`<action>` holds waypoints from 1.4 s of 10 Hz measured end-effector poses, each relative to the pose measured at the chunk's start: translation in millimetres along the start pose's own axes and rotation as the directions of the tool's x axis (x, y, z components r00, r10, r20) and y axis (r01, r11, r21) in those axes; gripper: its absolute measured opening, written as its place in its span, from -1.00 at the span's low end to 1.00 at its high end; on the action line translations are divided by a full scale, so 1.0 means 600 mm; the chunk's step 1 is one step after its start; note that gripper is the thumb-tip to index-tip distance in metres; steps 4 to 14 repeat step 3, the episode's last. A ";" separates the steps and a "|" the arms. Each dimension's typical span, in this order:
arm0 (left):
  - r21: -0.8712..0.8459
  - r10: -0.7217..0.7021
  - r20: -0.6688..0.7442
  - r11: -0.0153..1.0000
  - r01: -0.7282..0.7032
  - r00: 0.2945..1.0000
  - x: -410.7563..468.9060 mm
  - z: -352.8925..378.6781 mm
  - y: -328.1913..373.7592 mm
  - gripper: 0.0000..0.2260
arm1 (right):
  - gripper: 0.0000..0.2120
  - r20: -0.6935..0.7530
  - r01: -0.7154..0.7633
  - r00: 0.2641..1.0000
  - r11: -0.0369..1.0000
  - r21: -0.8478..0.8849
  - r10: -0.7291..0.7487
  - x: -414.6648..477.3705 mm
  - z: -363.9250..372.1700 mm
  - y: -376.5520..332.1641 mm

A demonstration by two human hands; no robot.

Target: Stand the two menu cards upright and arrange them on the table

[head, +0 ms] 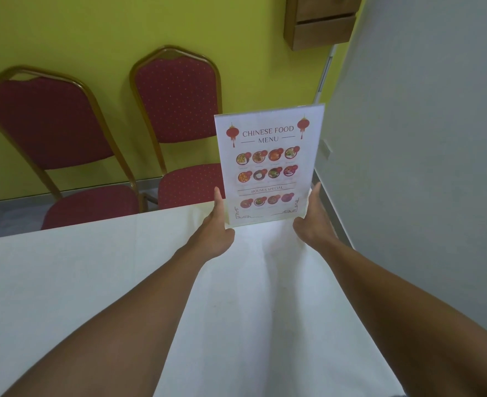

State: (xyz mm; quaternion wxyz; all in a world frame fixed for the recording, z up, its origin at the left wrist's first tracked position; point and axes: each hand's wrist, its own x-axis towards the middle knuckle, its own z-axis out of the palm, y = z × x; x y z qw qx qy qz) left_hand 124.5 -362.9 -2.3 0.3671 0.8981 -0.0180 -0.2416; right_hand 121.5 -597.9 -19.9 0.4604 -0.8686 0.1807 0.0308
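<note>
Nearest the camera, two bare forearms are reaching from 6 o'clock up the white tablecloth (93,282) toward 12 o'clock. The left hand (213,230) is lying flat against the left lower edge of the Chinese food menu card (268,164), fingers extended upward along the edge and thumb tucked toward the base. The right hand (312,222) is mirroring it on the right lower edge. Neither hand is clenched: both are pressing open palms against the sides, bracing rather than pinching.

The card, in its clear acrylic stand, is sitting upright near the far edge of the table, a little to the right of centre, its long axis vertical and its printed face toward the camera. Both hands are equally near, one at its 9 o'clock and one at its 3 o'clock, so any nudge will probably be a two-handed slide or twist on the cloth. The far table edge is just behind the base, which is the main risk in my judgement.

Only one card is showing; the second is out of view.

Beyond the table, two red padded chairs (176,110) are standing at 11 o'clock against a yellow-green wall (64,32), well apart from the card.
</note>
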 end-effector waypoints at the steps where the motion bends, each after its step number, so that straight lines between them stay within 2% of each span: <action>1: 0.130 0.010 -0.034 0.992 -0.005 0.999 -0.012 -0.016 -0.009 -0.19 | -0.20 -0.011 -0.017 1.000 0.996 -0.086 0.016 -0.007 0.010 -0.001; 2: 0.281 0.031 -0.063 0.960 -0.012 0.998 -0.030 -0.043 -0.023 -0.29 | -0.17 -0.026 -0.025 0.999 0.982 -0.186 0.021 -0.013 0.028 -0.004; 3: 0.318 0.052 -0.099 0.948 -0.018 0.994 -0.047 -0.074 -0.034 -0.35 | -0.22 -0.109 -0.041 0.994 0.972 -0.231 0.016 -0.021 0.045 -0.026; 14: 0.318 0.052 -0.099 0.948 -0.018 0.994 -0.047 -0.074 -0.034 -0.35 | -0.22 -0.109 -0.041 0.994 0.972 -0.231 0.016 -0.021 0.045 -0.026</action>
